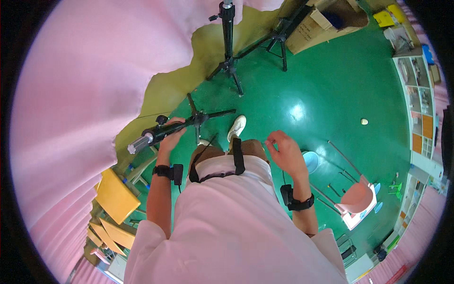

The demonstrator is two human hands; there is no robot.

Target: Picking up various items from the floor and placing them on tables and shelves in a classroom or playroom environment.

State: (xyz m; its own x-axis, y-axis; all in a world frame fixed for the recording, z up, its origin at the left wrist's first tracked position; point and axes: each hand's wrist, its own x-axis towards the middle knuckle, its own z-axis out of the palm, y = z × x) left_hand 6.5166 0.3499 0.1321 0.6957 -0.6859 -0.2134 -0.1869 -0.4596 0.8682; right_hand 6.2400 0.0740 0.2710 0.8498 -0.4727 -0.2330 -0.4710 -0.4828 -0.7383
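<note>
A black tripod stand [197, 118] with a grey top fitting and a side knob is at the left, beside my legs. My left hand [173, 137] is closed around its pole, partly hidden behind it. My right hand [286, 152] hangs in front of my right thigh, apart from the stand. Its fingers are curled in loosely and I see nothing in them. Black straps with small dark boxes [177, 174] sit on both wrists.
Two more black stands, one nearer [229, 61] and one farther [280, 38], are ahead near a cardboard box [326, 28]. A pink curtain [94, 80] hangs at left. At right are a blue bucket [311, 162], a pink chair [357, 198] and white shelves [413, 102]. Yellow tabletops [116, 196] stand left.
</note>
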